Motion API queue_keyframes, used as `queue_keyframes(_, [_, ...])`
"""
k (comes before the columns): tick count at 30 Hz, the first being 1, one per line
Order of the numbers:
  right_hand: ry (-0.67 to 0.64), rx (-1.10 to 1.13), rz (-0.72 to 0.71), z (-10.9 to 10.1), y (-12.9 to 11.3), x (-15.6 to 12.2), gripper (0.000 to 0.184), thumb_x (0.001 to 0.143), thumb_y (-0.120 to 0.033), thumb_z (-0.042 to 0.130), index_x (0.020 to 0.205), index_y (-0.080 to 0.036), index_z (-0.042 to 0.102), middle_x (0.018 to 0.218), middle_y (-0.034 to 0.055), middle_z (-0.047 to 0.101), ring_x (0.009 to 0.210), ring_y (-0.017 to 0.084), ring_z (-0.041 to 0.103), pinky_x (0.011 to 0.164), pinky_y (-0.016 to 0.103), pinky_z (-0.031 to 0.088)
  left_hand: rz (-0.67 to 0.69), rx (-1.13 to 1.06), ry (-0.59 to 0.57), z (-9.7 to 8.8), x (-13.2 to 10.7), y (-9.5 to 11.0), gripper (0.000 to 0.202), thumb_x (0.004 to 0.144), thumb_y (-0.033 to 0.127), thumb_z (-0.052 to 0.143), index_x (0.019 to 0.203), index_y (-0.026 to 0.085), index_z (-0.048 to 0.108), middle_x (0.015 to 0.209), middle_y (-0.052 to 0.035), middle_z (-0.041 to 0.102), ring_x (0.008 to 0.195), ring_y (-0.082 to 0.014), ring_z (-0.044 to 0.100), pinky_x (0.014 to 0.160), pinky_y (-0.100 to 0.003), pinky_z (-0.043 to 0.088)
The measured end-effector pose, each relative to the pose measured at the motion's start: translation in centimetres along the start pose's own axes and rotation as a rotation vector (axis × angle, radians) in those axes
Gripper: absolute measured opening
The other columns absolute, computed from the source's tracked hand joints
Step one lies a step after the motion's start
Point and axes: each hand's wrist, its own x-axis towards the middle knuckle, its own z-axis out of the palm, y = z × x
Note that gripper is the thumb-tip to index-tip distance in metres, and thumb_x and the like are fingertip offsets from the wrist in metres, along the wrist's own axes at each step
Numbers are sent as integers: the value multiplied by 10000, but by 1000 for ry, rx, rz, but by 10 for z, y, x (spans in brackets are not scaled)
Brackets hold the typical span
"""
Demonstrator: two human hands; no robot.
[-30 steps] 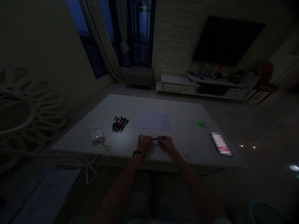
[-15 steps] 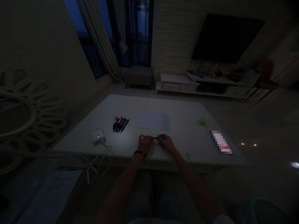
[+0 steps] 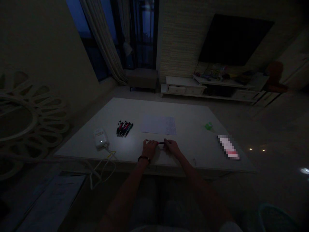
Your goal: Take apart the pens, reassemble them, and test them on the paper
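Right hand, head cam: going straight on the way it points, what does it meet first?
The dark pen held between the hands: the right hand seems already at its end, though the dim light makes contact hard to confirm. Beyond the pen lies the left hand.

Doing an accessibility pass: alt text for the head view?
Left hand and right hand hold a dark pen between them above a white table. A pen bunch, a paper sheet and a white box lie on the table nearby.
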Motion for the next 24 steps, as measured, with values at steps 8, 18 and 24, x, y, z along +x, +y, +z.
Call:
queue_keyframes(8, [60,-25,-28,2,0,1,353,692,-510,592,711,-158,612,631,53,657,470,137,582,438,232,431,-14,-12,3,-2,1,2,200,920,234,372,902,216,570,851,-19,648,828,-166,565,907,-401,248])
queue_keyframes(18, [70,20,-89,-2,4,-1,326,637,-443,657,793,-158,632,700,54,678,583,162,625,476,227,448,-7,-4,-20,-3,0,2,199,922,225,365,949,221,562,852,-20,651,843,-163,563,915,-399,242])
queue_keyframes(24, [58,-46,-69,-1,1,0,338,663,-494,625,686,-157,606,620,49,656,524,142,599,491,231,449,-3,-1,15,-1,0,1,167,905,226,410,926,224,575,844,-23,648,836,-162,570,906,-398,253])
